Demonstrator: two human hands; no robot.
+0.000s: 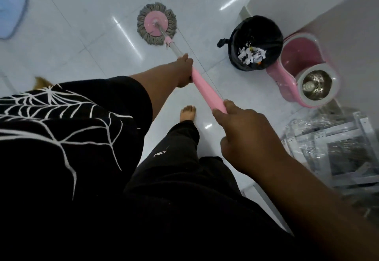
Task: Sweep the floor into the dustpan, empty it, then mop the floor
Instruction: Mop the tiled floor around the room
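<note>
Blue thing: at your far left a pale blue, round-cornered object (11, 8) lies on the floor; it is too blurred to tell what it is.
Mop head: the round grey string mop head with a pink plastic disc (156, 23) lies flat on the glossy white tiled floor (82, 35), ahead of you.
Left hand: your left hand (184, 70) has its fingers curled round the mop's pink handle (207, 90), where the pink grip meets the bare metal shaft. The arm reaches forward and down, nearly straight, out of a black sleeve with a white web print.
Foot: your bare foot (187, 113) stands on the tiles under the handle.
Right hand: your right hand (246, 137) clamps the upper end of the pink grip, its back towards you; the forearm comes in from the lower right.
Hands: apart along the handle, both gripping it.
Bin: a round bin lined with a black bag (254, 41) holds white paper scraps, right of the mop head.
Bucket: the pink plastic spin bucket (301, 55) with its steel wringer basket (316, 84) stands just beside the bin, by the white wall.
</note>
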